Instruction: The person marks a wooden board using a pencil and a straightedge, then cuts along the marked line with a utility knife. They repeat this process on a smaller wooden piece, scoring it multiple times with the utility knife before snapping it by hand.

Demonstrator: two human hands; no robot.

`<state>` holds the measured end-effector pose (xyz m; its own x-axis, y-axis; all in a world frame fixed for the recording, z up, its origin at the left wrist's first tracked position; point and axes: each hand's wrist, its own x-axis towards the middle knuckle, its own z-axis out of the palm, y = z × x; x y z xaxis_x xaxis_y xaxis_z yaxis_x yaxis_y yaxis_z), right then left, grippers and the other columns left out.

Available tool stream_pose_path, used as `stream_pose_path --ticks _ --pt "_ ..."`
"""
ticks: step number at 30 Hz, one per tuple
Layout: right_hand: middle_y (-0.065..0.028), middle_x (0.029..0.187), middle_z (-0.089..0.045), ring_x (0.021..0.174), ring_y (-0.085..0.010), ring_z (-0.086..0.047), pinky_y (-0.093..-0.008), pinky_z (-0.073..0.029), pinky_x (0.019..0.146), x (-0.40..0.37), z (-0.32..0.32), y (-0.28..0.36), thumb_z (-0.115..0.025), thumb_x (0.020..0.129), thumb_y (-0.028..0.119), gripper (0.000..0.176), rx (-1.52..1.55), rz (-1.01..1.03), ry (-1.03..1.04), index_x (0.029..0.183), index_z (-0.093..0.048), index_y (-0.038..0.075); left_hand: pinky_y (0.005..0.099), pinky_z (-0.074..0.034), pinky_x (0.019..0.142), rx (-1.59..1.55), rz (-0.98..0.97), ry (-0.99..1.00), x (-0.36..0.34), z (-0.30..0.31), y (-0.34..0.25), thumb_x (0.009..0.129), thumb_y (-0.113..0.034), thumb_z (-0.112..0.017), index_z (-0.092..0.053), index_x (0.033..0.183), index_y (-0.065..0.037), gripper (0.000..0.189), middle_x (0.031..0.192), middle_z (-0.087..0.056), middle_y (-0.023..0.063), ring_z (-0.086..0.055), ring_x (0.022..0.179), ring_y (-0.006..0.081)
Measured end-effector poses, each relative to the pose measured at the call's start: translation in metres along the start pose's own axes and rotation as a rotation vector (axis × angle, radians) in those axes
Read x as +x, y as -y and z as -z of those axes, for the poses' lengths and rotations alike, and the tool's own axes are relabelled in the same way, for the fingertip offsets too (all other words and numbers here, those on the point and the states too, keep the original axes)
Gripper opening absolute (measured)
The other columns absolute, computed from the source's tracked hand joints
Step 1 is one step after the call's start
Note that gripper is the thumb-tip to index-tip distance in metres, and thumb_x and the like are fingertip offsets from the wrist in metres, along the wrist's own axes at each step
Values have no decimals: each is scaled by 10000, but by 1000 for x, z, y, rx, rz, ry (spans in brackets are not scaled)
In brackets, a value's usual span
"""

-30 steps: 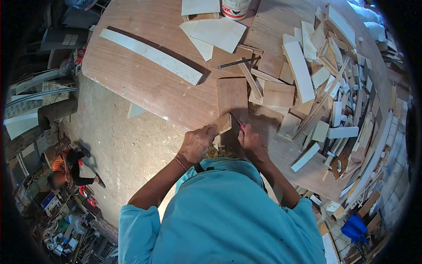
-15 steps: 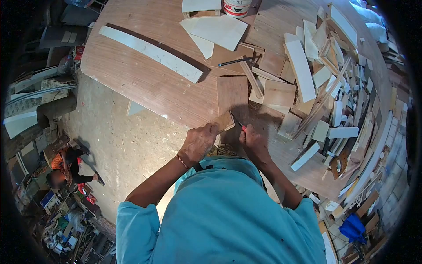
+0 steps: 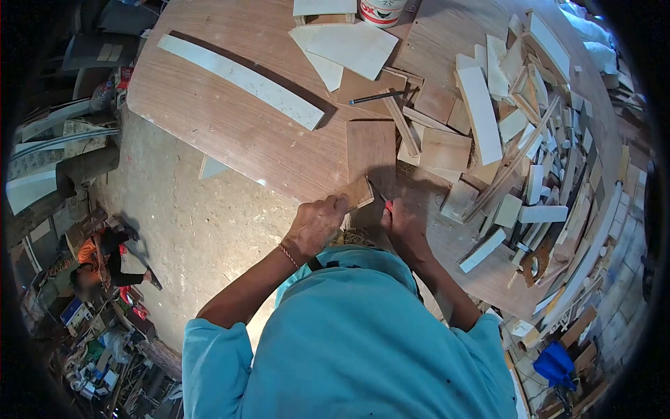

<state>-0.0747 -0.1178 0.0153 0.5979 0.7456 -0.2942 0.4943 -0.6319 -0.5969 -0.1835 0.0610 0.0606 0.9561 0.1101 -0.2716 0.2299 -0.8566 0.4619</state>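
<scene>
My left hand (image 3: 315, 222) is wrapped around a small wood block (image 3: 360, 193), held near the table's front edge. In my closed right hand (image 3: 406, 221) is a red-handled tool (image 3: 389, 205), mostly covered by the fingers. Its thin, dark blade points up and left, with the tip right at the block's end; I cannot tell the tool's exact kind. Just beyond the block lies a flat brown wood panel (image 3: 370, 146) on the wooden table (image 3: 230, 129).
A long pale strip (image 3: 241, 82) lies at the table's left. Wood offcuts (image 3: 481, 112) pile up on the right, with a dark pen (image 3: 377, 97) beside them. At the back stands a white tub (image 3: 382, 12). A person (image 3: 105, 258) sits low at far left.
The view has shifted very slightly. Both hands keep their holds on the block and the tool, in nearly the same place.
</scene>
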Motion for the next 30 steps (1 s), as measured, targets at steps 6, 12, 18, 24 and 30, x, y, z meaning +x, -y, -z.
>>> stream_pose_path --ticks 6,12,18,24,30 --pt "-179 638 -567 567 -362 -574 -456 -429 485 7 -4 -4 -465 843 187 158 12 -5 107 824 -425 35 327 -494 517 44 5 22 0 0 0 755 -101 -540 -488 1012 -8 278 888 -596 149 -618 688 250" --pt "-204 686 -596 642 -370 -602 -464 -472 552 19 0 5 -469 827 198 192 -94 -109 230 898 -450 21 319 -487 503 86 -3 0 0 -5 1 768 -115 -542 -489 1016 -22 271 859 -596 135 -614 660 240" --pt "-236 727 -601 690 -395 -603 -487 -478 607 23 -7 9 -487 815 221 257 -170 -161 257 959 -430 15 322 -482 495 75 1 -15 -1 -6 -1 759 -98 -552 -497 1017 -25 274 795 -596 113 -609 636 233" --pt "-239 726 -601 695 -401 -602 -492 -477 615 16 -12 -6 -498 817 213 270 -26 -79 152 975 -408 13 330 -481 499 84 1 -82 -2 -11 0 739 -81 -573 -508 1029 -16 304 783 -594 115 -606 634 239" --pt "-231 741 -607 723 -402 -603 -496 -474 644 16 0 8 -508 819 213 242 -115 -160 237 942 -439 17 318 -464 460 68 -32 -164 -1 -8 -2 761 -105 -529 -475 878 -53 139 704 -561 90 -600 573 222"
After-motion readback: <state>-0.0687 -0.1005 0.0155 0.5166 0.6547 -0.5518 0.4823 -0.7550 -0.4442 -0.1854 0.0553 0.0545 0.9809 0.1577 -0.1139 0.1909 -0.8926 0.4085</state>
